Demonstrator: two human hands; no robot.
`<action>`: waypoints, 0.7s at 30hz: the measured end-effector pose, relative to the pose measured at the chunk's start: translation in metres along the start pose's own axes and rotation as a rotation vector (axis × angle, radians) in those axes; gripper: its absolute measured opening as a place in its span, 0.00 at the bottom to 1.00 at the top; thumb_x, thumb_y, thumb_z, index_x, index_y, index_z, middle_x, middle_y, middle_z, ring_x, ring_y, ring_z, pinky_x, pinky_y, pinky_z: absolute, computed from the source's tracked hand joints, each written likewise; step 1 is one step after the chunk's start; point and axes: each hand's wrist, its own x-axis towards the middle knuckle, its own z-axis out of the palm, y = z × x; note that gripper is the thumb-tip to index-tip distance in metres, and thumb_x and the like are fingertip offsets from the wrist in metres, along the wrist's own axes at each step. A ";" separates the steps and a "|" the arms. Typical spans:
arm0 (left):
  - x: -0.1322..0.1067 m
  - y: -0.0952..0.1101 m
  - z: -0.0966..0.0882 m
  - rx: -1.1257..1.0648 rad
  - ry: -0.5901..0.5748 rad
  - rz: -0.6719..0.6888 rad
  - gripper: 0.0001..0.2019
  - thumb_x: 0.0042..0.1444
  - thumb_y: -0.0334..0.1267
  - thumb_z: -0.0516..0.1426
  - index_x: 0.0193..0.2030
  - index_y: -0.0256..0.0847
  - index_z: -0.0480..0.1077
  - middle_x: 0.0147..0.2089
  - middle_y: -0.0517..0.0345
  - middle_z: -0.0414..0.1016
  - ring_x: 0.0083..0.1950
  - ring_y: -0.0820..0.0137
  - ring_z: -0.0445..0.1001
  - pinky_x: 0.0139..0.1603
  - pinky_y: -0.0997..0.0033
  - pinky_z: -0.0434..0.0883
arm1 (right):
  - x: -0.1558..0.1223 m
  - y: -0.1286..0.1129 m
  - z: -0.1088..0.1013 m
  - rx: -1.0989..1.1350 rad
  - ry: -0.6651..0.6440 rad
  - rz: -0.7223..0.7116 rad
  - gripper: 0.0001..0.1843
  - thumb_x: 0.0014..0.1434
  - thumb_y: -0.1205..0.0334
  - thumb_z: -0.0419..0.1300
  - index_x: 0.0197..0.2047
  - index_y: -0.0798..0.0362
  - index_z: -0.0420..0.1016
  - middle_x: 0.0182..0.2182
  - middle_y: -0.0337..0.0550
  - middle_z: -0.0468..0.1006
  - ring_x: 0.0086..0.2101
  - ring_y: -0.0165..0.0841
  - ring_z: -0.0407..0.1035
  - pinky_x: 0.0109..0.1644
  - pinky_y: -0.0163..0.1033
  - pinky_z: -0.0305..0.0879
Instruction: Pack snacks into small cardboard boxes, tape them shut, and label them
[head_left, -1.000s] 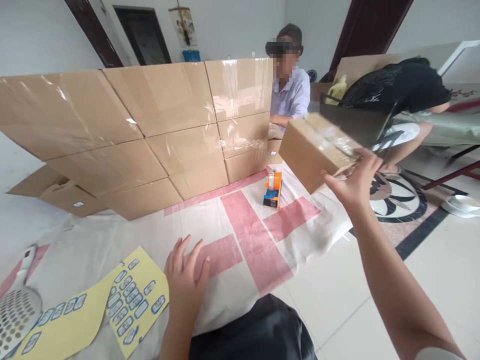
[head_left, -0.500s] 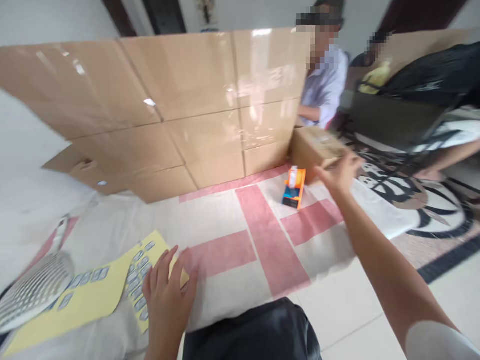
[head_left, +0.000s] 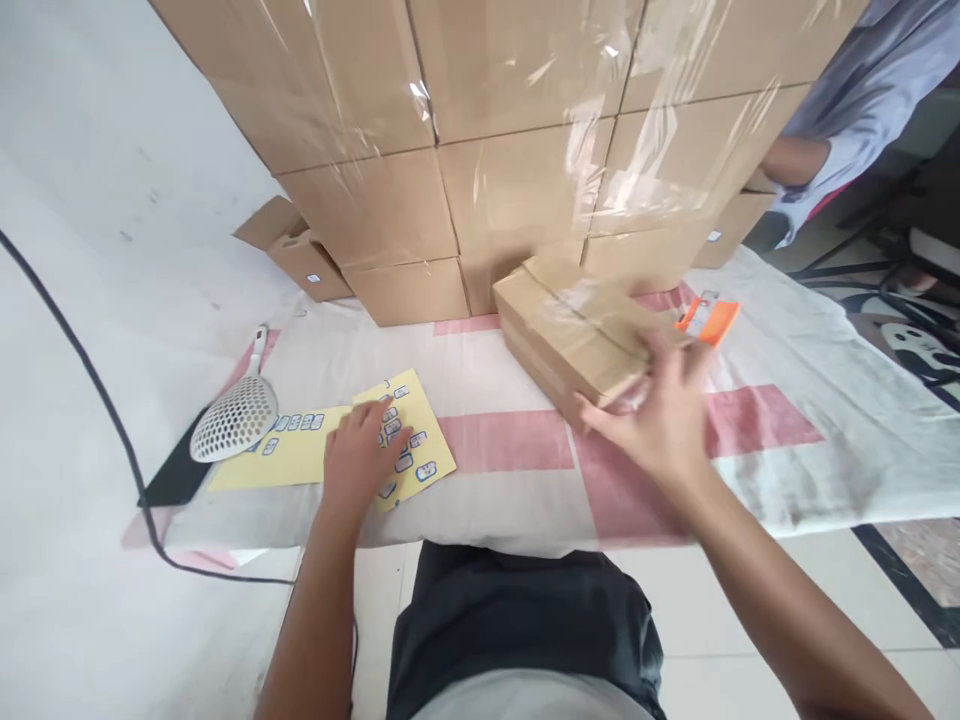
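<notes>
My right hand (head_left: 660,415) grips the near end of a small taped cardboard box (head_left: 574,325), which rests low on the white and pink cloth (head_left: 517,470) in front of me. My left hand (head_left: 360,455) lies on a yellow sticker sheet (head_left: 405,445), fingers bent onto the small blue labels. A second yellow sheet (head_left: 292,455) lies just left of it. An orange tape dispenser (head_left: 709,318) shows behind the box, partly hidden by it.
A wall of stacked, taped cardboard boxes (head_left: 480,130) stands behind the cloth. A white perforated scoop (head_left: 234,415) lies at the left, a black cable (head_left: 90,380) runs over the floor. Another person's sleeve and arm (head_left: 825,130) appear at the top right. A small open carton (head_left: 296,250) sits at the left.
My right hand has brought the box from the right down toward me onto the cloth. My left hand has slid left onto the sticker sheet. My view has tilted downward.
</notes>
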 end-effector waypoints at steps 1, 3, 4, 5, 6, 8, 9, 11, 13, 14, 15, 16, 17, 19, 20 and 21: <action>0.018 -0.006 -0.004 0.003 -0.036 -0.003 0.30 0.65 0.53 0.52 0.70 0.42 0.64 0.68 0.39 0.69 0.66 0.44 0.68 0.61 0.45 0.66 | 0.003 -0.009 0.009 -0.006 -0.013 -0.001 0.64 0.45 0.33 0.71 0.74 0.50 0.46 0.64 0.67 0.50 0.64 0.68 0.54 0.54 0.69 0.70; 0.050 -0.017 -0.009 -0.002 -0.109 0.020 0.32 0.62 0.54 0.55 0.70 0.42 0.64 0.66 0.39 0.71 0.64 0.43 0.70 0.60 0.45 0.67 | 0.000 -0.020 0.015 -0.026 -0.002 -0.035 0.69 0.45 0.32 0.71 0.76 0.51 0.38 0.66 0.69 0.47 0.66 0.70 0.50 0.54 0.70 0.70; 0.063 -0.021 -0.011 -0.007 -0.140 0.040 0.31 0.61 0.53 0.56 0.69 0.44 0.66 0.64 0.40 0.73 0.62 0.45 0.72 0.59 0.47 0.67 | -0.005 -0.024 0.013 -0.037 0.036 -0.072 0.71 0.47 0.31 0.70 0.77 0.51 0.33 0.68 0.70 0.44 0.68 0.70 0.46 0.55 0.71 0.68; 0.073 -0.024 -0.011 -0.013 -0.163 0.058 0.29 0.61 0.53 0.57 0.67 0.45 0.68 0.61 0.42 0.75 0.59 0.48 0.74 0.58 0.49 0.68 | -0.014 -0.026 0.009 -0.047 0.089 -0.115 0.70 0.49 0.32 0.69 0.78 0.50 0.30 0.70 0.70 0.41 0.70 0.69 0.44 0.58 0.72 0.66; 0.082 -0.026 -0.011 -0.017 -0.182 0.072 0.26 0.61 0.52 0.57 0.64 0.46 0.71 0.57 0.45 0.76 0.56 0.51 0.76 0.57 0.51 0.68 | -0.025 -0.029 0.005 -0.050 0.161 -0.164 0.67 0.52 0.34 0.68 0.78 0.49 0.30 0.70 0.68 0.42 0.70 0.67 0.43 0.60 0.72 0.65; 0.094 -0.027 -0.010 -0.022 -0.224 0.090 0.20 0.61 0.49 0.58 0.57 0.45 0.75 0.52 0.49 0.78 0.50 0.56 0.77 0.53 0.57 0.70 | -0.048 -0.036 0.001 -0.016 0.279 -0.277 0.58 0.57 0.41 0.67 0.77 0.48 0.38 0.67 0.65 0.51 0.67 0.61 0.52 0.62 0.70 0.64; 0.099 -0.027 -0.009 -0.024 -0.242 0.098 0.17 0.61 0.47 0.58 0.54 0.44 0.76 0.49 0.50 0.79 0.47 0.59 0.78 0.50 0.59 0.71 | -0.059 -0.042 0.002 0.023 0.298 -0.332 0.51 0.58 0.46 0.67 0.75 0.48 0.44 0.63 0.63 0.58 0.64 0.58 0.58 0.61 0.67 0.65; 0.106 -0.026 -0.009 -0.027 -0.264 0.124 0.13 0.62 0.44 0.58 0.49 0.41 0.77 0.46 0.53 0.79 0.44 0.62 0.77 0.47 0.64 0.71 | -0.073 -0.056 0.013 0.120 0.239 -0.401 0.38 0.60 0.55 0.65 0.69 0.51 0.57 0.56 0.58 0.68 0.57 0.51 0.66 0.58 0.60 0.69; 0.110 -0.026 -0.011 -0.021 -0.262 0.165 0.11 0.64 0.42 0.56 0.46 0.39 0.77 0.47 0.53 0.79 0.45 0.64 0.76 0.49 0.65 0.71 | -0.075 -0.073 0.031 0.179 0.084 -0.398 0.24 0.62 0.59 0.62 0.60 0.53 0.67 0.50 0.54 0.73 0.51 0.48 0.69 0.54 0.54 0.71; 0.111 -0.026 -0.012 -0.014 -0.255 0.184 0.11 0.65 0.42 0.55 0.45 0.38 0.76 0.49 0.52 0.78 0.46 0.64 0.76 0.51 0.64 0.71 | -0.072 -0.081 0.042 0.184 -0.009 -0.380 0.17 0.63 0.59 0.61 0.55 0.53 0.71 0.48 0.53 0.75 0.50 0.47 0.70 0.52 0.53 0.70; 0.111 -0.026 -0.013 -0.008 -0.246 0.198 0.12 0.66 0.42 0.55 0.45 0.37 0.76 0.51 0.51 0.78 0.48 0.63 0.76 0.54 0.63 0.71 | -0.066 -0.090 0.053 0.178 -0.112 -0.355 0.12 0.64 0.59 0.60 0.50 0.53 0.73 0.46 0.52 0.76 0.48 0.46 0.70 0.52 0.52 0.70; 0.108 -0.025 -0.014 -0.002 -0.237 0.206 0.13 0.67 0.42 0.54 0.46 0.37 0.76 0.54 0.49 0.77 0.51 0.61 0.76 0.58 0.61 0.70 | -0.058 -0.098 0.064 0.177 -0.228 -0.317 0.10 0.65 0.60 0.59 0.47 0.53 0.75 0.45 0.52 0.78 0.49 0.46 0.70 0.53 0.51 0.68; 0.104 -0.024 -0.015 0.001 -0.228 0.209 0.14 0.67 0.43 0.54 0.49 0.37 0.75 0.58 0.47 0.76 0.55 0.58 0.76 0.60 0.57 0.69 | -0.049 -0.105 0.075 0.185 -0.347 -0.267 0.09 0.65 0.61 0.58 0.46 0.54 0.76 0.46 0.52 0.78 0.50 0.47 0.70 0.54 0.51 0.67; 0.088 -0.018 -0.013 0.006 -0.219 0.208 0.24 0.65 0.48 0.57 0.61 0.35 0.70 0.69 0.39 0.68 0.66 0.47 0.70 0.65 0.47 0.66 | -0.033 -0.115 0.094 0.232 -0.550 -0.167 0.12 0.65 0.65 0.57 0.51 0.55 0.76 0.49 0.54 0.79 0.52 0.46 0.71 0.55 0.49 0.66; 0.075 -0.014 -0.010 0.007 -0.224 0.211 0.32 0.62 0.52 0.60 0.68 0.35 0.65 0.74 0.35 0.61 0.71 0.41 0.64 0.67 0.41 0.64 | -0.027 -0.118 0.101 0.266 -0.619 -0.125 0.15 0.64 0.67 0.57 0.53 0.56 0.75 0.49 0.54 0.80 0.52 0.45 0.72 0.54 0.47 0.67; 0.060 -0.010 -0.006 0.010 -0.239 0.221 0.42 0.58 0.56 0.63 0.73 0.36 0.59 0.77 0.33 0.53 0.75 0.37 0.56 0.69 0.36 0.61 | -0.022 -0.119 0.106 0.298 -0.665 -0.094 0.16 0.64 0.68 0.57 0.54 0.56 0.75 0.49 0.54 0.81 0.51 0.44 0.74 0.52 0.45 0.68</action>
